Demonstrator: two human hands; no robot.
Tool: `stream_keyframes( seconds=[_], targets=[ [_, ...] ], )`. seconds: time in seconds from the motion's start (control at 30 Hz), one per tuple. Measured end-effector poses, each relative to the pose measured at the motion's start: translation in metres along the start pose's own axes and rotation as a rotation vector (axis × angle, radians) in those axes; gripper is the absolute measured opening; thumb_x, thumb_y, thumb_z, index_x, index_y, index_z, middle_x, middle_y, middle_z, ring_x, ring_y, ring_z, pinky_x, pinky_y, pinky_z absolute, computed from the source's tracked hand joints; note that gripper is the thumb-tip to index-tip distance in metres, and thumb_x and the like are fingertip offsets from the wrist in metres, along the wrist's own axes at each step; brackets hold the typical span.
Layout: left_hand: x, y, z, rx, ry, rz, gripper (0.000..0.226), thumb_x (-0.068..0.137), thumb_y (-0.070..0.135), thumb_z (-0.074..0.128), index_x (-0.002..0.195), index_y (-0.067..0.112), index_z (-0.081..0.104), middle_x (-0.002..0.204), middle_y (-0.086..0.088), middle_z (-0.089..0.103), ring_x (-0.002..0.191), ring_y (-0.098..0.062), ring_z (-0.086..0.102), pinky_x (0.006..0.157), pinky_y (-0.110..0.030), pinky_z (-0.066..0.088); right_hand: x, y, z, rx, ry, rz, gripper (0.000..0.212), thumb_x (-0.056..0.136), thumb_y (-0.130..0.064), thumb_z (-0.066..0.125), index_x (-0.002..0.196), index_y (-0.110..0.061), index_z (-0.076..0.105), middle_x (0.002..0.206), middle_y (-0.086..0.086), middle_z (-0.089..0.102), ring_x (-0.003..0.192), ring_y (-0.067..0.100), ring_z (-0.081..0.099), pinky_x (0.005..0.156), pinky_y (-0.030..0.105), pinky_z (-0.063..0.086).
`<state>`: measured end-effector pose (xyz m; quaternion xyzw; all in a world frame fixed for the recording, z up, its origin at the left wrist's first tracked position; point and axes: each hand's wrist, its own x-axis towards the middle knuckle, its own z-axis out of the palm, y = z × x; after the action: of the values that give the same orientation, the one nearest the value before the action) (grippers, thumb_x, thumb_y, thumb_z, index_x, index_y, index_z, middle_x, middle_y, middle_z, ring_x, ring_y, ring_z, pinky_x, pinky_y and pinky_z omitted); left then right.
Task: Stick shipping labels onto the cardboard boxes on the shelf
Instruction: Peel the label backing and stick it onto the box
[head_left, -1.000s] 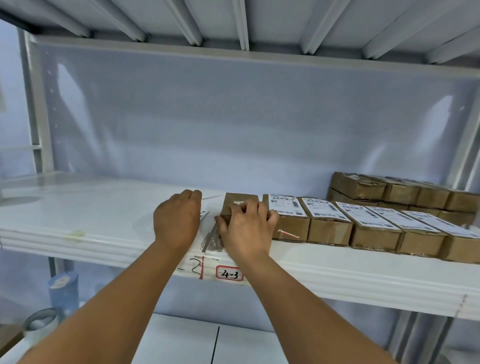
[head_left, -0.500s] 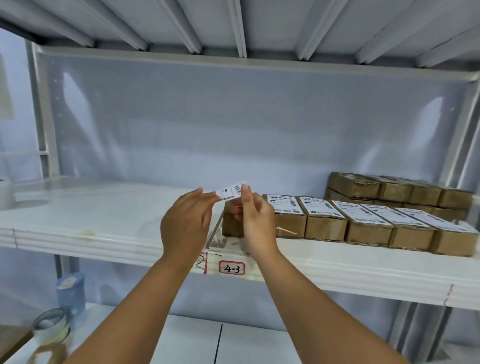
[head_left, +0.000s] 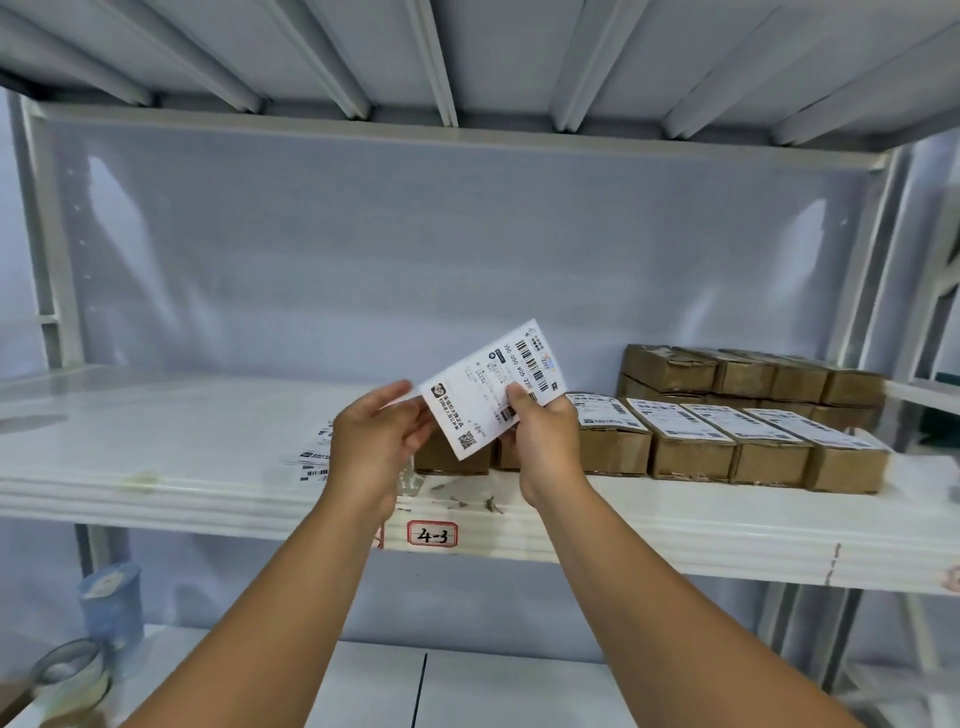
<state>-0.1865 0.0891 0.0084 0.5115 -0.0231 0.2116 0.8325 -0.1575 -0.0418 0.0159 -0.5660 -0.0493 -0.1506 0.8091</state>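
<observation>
Right hand (head_left: 545, 441) is pinching the label (head_left: 483, 395) at its lower right edge, thumb lying on the printed face, fingers hidden behind. Left hand (head_left: 374, 447) is gripping the label's left edge, fingers curled, fingertips at the upper left corner. The label is being held up in the air, tilted, printed side facing the camera, barcodes at its upper right end and a QR code at its lower end. It is hanging above the front of the shelf (head_left: 156, 431), not touching any box.

Plain box (head_left: 447, 457) is sitting on the shelf right behind and below the label, between the two hands, top partly covered from view. Labelled boxes (head_left: 691, 447) are sitting in a row to its right, side by side and touching, each with a white label on top. Stacked boxes (head_left: 748, 371) are sitting behind that row against the back wall, two layers, no labels showing. Spare labels (head_left: 311, 460) are lying flat on the shelf just left of the left hand.

Tag (head_left: 432, 533) reading 4-3 is sticking to the shelf's front edge. Tape roll (head_left: 70, 675) and blue tub (head_left: 111, 603) are sitting on a lower level at bottom left.
</observation>
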Motion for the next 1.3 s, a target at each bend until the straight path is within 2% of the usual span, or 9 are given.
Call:
stream_keyframes(
  seconds=[0.13, 0.27, 0.4, 0.57, 0.87, 1.0, 1.13, 1.2, 1.3],
  targets=[
    [-0.009, 0.003, 0.009, 0.085, -0.035, 0.005, 0.016, 0.09, -0.002, 0.053, 0.09, 0.006, 0.066, 0.087, -0.009, 0.073, 0.082, -0.018, 0.07, 0.074, -0.023, 0.057, 0.002, -0.001, -0.009, -0.083, 0.059, -0.035, 0.013, 0.095, -0.014, 0.055, 0.086, -0.023, 0.058, 0.091, -0.005, 0.068, 0.076, 0.007, 0.063, 0.063, 0.024, 0.047],
    [-0.013, 0.006, 0.018, 0.105, 0.008, 0.025, 0.017, 0.093, 0.011, 0.051, 0.087, 0.007, 0.067, 0.082, -0.007, 0.073, 0.074, -0.016, 0.071, 0.067, -0.022, 0.056, 0.003, -0.003, -0.013, -0.1, 0.077, -0.049, 0.008, 0.095, -0.014, 0.054, 0.102, -0.015, 0.058, 0.093, -0.003, 0.066, 0.079, 0.008, 0.063, 0.076, 0.031, 0.053],
    [-0.018, 0.005, 0.024, 0.299, 0.013, 0.064, 0.02, 0.09, 0.013, 0.053, 0.077, 0.017, 0.068, 0.068, 0.007, 0.071, 0.061, -0.009, 0.061, 0.062, -0.023, 0.046, 0.006, -0.005, -0.02, -0.121, 0.09, -0.075, 0.007, 0.095, -0.013, 0.053, 0.096, -0.019, 0.057, 0.087, -0.007, 0.064, 0.078, 0.007, 0.063, 0.079, 0.032, 0.054],
    [-0.019, 0.006, 0.027, 0.404, -0.04, 0.075, 0.019, 0.091, 0.025, 0.059, 0.076, 0.018, 0.068, 0.074, 0.001, 0.072, 0.061, -0.012, 0.056, 0.058, -0.025, 0.041, 0.007, -0.008, -0.028, -0.129, 0.081, -0.113, 0.01, 0.096, -0.011, 0.052, 0.096, -0.019, 0.057, 0.08, -0.013, 0.062, 0.069, -0.001, 0.059, 0.057, 0.017, 0.047],
    [-0.021, 0.006, 0.027, 0.652, -0.274, 0.016, 0.02, 0.095, 0.019, 0.052, 0.085, 0.015, 0.068, 0.069, 0.004, 0.063, 0.059, -0.009, 0.05, 0.054, -0.021, 0.037, 0.009, -0.011, -0.033, -0.189, 0.076, -0.153, 0.015, 0.095, -0.013, 0.053, 0.088, -0.024, 0.06, 0.086, -0.01, 0.067, 0.074, 0.006, 0.064, 0.057, 0.024, 0.049],
    [-0.024, 0.004, 0.032, 0.569, -0.304, 0.064, 0.022, 0.093, 0.015, 0.054, 0.076, 0.015, 0.068, 0.063, 0.007, 0.066, 0.056, -0.01, 0.041, 0.05, -0.018, 0.035, 0.01, -0.01, -0.03, -0.216, 0.084, -0.193, 0.011, 0.094, -0.016, 0.056, 0.097, -0.027, 0.056, 0.096, -0.005, 0.07, 0.082, 0.015, 0.069, 0.068, 0.037, 0.057],
    [-0.027, 0.002, 0.037, 0.469, -0.31, 0.077, 0.022, 0.091, 0.01, 0.056, 0.073, 0.015, 0.069, 0.06, 0.006, 0.067, 0.055, -0.012, 0.036, 0.051, -0.022, 0.031, 0.009, -0.009, -0.029, -0.252, 0.075, -0.203, 0.041, 0.092, -0.017, 0.061, 0.123, -0.034, 0.04, 0.098, -0.003, 0.067, 0.084, 0.016, 0.067, 0.066, 0.031, 0.055],
    [-0.027, 0.0, 0.04, 0.402, -0.273, 0.061, 0.022, 0.09, 0.008, 0.057, 0.073, 0.014, 0.068, 0.059, 0.006, 0.066, 0.054, -0.011, 0.036, 0.05, -0.021, 0.031, 0.009, -0.007, -0.029, -0.296, 0.075, -0.242, 0.052, 0.09, -0.017, 0.063, 0.131, -0.034, 0.036, 0.109, -0.002, 0.062, 0.088, 0.013, 0.065, 0.066, 0.027, 0.054],
    [-0.022, -0.002, 0.042, 0.342, -0.172, 0.109, 0.021, 0.09, 0.009, 0.058, 0.073, 0.016, 0.068, 0.06, 0.006, 0.068, 0.051, -0.009, 0.039, 0.049, -0.02, 0.033, 0.008, -0.004, -0.032, -0.481, 0.134, -0.358, 0.031, 0.089, -0.019, 0.062, 0.116, -0.031, 0.053, 0.118, -0.006, 0.046, 0.107, 0.011, 0.052, 0.081, 0.021, 0.047]
  ],
)
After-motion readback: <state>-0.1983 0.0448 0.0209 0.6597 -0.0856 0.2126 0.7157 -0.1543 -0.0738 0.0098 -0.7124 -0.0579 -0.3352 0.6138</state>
